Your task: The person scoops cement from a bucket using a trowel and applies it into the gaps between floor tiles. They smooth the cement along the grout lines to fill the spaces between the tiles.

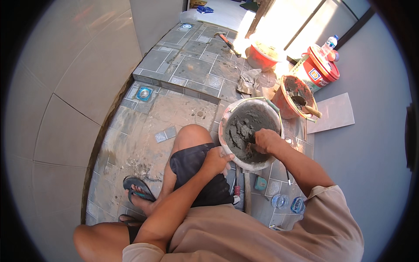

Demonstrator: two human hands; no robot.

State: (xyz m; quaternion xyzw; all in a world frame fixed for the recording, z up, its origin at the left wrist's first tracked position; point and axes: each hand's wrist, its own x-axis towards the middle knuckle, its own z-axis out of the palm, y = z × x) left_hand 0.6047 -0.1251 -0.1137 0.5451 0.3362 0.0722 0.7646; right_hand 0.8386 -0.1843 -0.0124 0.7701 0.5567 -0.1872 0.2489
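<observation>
A pale bucket of wet grey mortar stands in front of me, right of my bent knee. My left hand is closed at the bucket's near left rim, its thumb lying along the edge. Inside the bucket, my right hand is closed around a trowel; the hand and the mortar hide most of it. The mortar is heaped and rough around the tool.
An orange bucket holds mortar and a wooden-handled trowel. Behind it are a red-lidded tub and a red basin. A hammer lies on the raised tiled step. A tape measure and bottles lie close on my right.
</observation>
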